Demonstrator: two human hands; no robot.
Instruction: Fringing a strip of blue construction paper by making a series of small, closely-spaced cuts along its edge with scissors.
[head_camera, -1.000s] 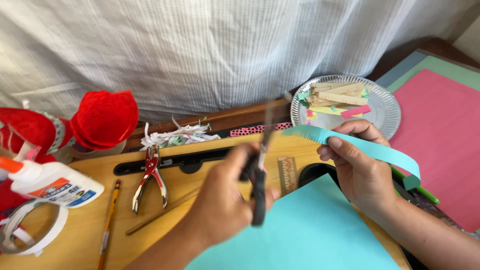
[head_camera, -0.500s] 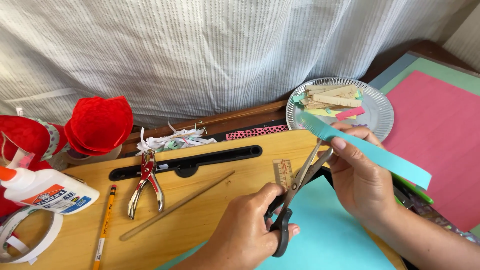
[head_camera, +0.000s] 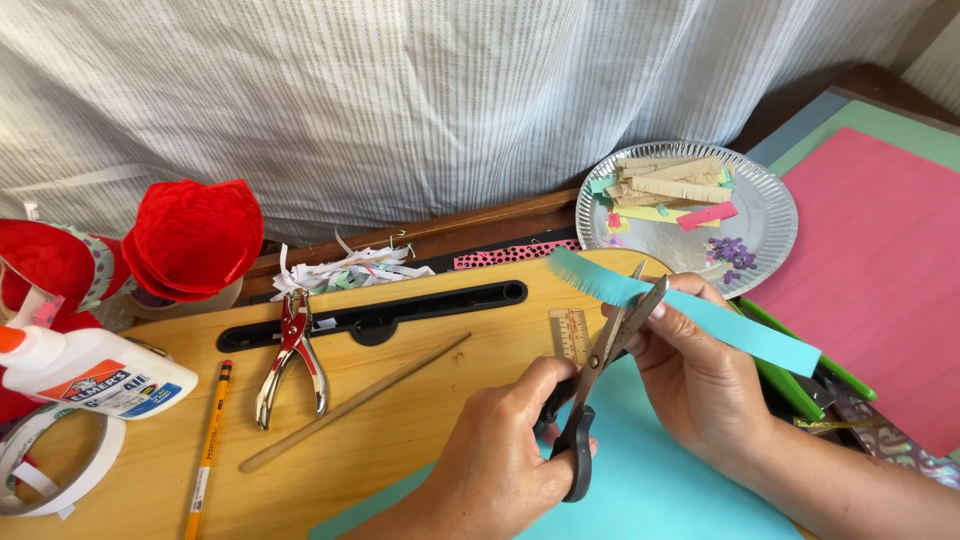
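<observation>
My left hand (head_camera: 500, 460) grips black-handled scissors (head_camera: 603, 352), blades slightly apart and pointing up to the right. The blades straddle the lower edge of a long teal paper strip (head_camera: 745, 335). My right hand (head_camera: 700, 385) pinches that strip near its middle and holds it slanted above the wooden board (head_camera: 400, 440). The strip's left end is cut into a fine fringe. A teal paper sheet (head_camera: 660, 490) lies on the board under both hands.
A foil plate (head_camera: 780, 235) of paper scraps sits behind my right hand, with pink paper (head_camera: 880, 260) and green markers (head_camera: 790, 380) to the right. A small ruler (head_camera: 570, 335), stick (head_camera: 350, 405), hole punch (head_camera: 292, 360), pencil (head_camera: 208, 440), glue bottle (head_camera: 90, 375), tape roll (head_camera: 60, 470) and red paper flowers (head_camera: 195, 240) lie to the left.
My left hand turned the scissors from pointing down to pointing up at the strip. The blades have come onto the strip's edge. My right hand lowered the strip slightly.
</observation>
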